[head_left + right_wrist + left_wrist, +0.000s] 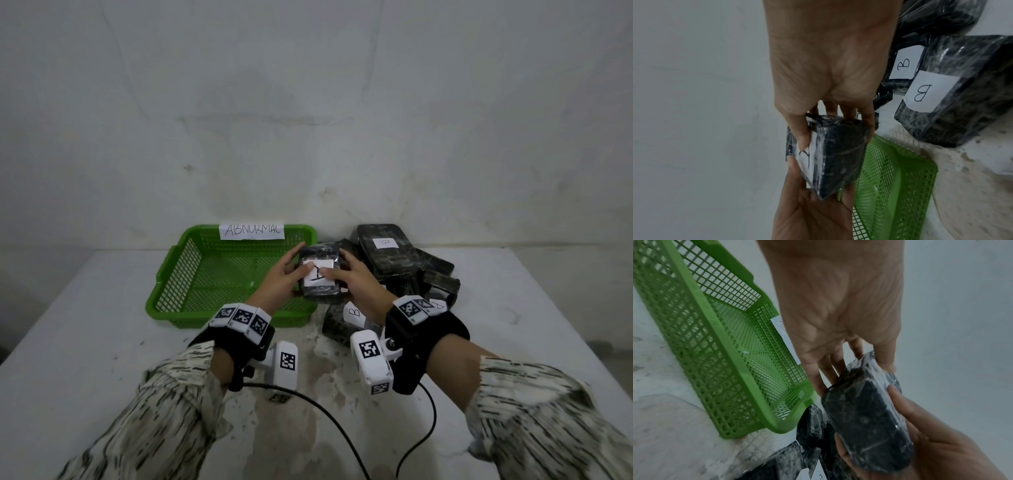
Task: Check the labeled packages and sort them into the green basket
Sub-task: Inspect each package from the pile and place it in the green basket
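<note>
While the green basket (178,274) sits left of centre on the worktop (102,342), both the left hand (279,279) and right hand (359,279) grip a labeled package (320,274) at centre frame, fingers clamped on its sides.

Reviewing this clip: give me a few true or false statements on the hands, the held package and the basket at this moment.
1. Both hands hold one package. True.
2. The green basket already contains packages. False: nothing is visible in it.
3. The basket's paper sign reads NORMAL. False: it reads ABNORMAL.
4. The pile right of the basket shows labels marked B. True.
5. The left hand rests flat on the table. False: it grips the package together with the right hand.
</note>
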Available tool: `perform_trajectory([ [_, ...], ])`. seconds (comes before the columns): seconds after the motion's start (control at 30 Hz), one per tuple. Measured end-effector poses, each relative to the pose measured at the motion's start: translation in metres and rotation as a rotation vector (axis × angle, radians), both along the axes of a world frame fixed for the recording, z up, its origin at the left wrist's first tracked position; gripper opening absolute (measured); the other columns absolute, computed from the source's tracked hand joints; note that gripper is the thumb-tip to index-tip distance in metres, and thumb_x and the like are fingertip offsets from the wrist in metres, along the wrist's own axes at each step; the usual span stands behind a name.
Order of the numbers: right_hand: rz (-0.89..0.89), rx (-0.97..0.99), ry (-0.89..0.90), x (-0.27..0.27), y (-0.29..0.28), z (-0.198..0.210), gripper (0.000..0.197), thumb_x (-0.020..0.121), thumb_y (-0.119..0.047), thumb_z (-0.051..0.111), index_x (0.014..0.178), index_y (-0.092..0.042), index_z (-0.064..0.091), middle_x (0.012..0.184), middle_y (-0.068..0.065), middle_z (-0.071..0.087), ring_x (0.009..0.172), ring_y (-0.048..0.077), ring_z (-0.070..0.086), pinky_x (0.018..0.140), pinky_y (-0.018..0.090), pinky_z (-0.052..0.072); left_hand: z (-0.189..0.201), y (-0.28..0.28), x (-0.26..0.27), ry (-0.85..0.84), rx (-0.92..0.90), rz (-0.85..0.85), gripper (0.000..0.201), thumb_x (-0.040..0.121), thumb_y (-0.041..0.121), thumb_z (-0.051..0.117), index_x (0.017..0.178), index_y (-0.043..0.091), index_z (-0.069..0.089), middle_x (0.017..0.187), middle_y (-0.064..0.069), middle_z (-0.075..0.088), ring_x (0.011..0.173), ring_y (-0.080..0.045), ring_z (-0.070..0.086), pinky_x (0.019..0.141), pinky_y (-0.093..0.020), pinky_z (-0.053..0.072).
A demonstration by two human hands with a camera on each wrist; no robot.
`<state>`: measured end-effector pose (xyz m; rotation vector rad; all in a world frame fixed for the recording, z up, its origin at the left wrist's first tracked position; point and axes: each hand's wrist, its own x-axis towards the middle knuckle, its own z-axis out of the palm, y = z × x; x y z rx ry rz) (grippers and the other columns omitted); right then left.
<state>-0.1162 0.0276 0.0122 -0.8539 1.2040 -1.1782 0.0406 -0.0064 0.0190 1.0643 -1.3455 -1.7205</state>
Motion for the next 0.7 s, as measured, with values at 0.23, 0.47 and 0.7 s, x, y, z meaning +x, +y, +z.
perform_trajectory([
  [0.23,0.09,-0.012,-0.018,0.002,0.006,0.001,0.058,0.083,0.001,0.067,0.133,-0.021,0.046,0.116,0.008,0.066,0.102,0.023,0.064,0.081,0.035,0.056,-0.002,0.001,0.001,0.046,0.0,0.028,0.062,0.09,0.001,0.054,0.145,0.02,0.031,0.133,-0.014,0.055,0.102,-0.022,0.061,0.075,-0.03,0.058],
  [0.47,0.099,-0.015,-0.026,0.003,0.009,0.002,0.057,0.082,0.0,0.068,0.133,-0.016,0.048,0.119,0.01,0.066,0.108,0.027,0.062,0.088,0.039,0.054,-0.004,0.006,0.006,0.055,0.033,-0.017,0.069,0.088,-0.005,0.053,0.146,0.02,0.028,0.139,-0.018,0.048,0.121,-0.031,0.052,0.083,-0.032,0.054],
  [0.7,-0.021,-0.12,0.283,0.005,0.011,-0.004,0.127,0.066,-0.01,0.085,0.151,-0.027,-0.007,0.151,0.005,0.031,0.132,0.019,0.041,0.101,0.035,0.047,-0.002,0.004,-0.003,-0.362,-0.248,0.173,0.068,0.075,0.005,0.074,0.13,0.018,0.036,0.119,-0.012,0.043,0.105,-0.025,0.05,0.084,-0.033,0.048],
])
